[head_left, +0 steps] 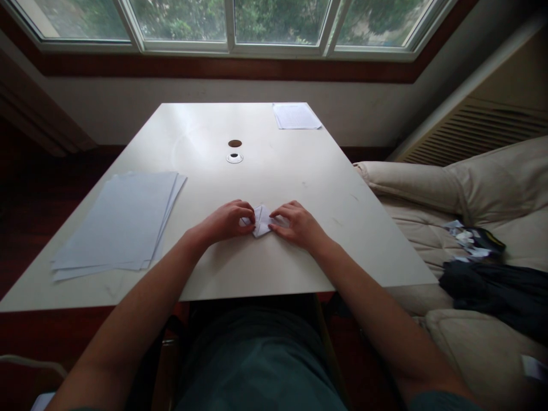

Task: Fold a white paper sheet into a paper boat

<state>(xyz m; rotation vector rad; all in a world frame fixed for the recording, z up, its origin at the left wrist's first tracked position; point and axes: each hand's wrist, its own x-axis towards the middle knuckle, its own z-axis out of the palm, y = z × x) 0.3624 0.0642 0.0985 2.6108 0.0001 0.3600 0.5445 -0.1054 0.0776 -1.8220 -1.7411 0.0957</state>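
Teal shirt nearest, over white table edge; left hand pinching folded paper, right hand spread, pressing its right side.

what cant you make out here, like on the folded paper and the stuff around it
Head view, folded paper: parts hidden under the fingers of the left hand and right hand.
Head view, sheet on the white table: print too small to read.
Head view, paper stack: sheet count too fine to tell.
Head view, crumpled bundle on the sofa: too small and dim to identify.
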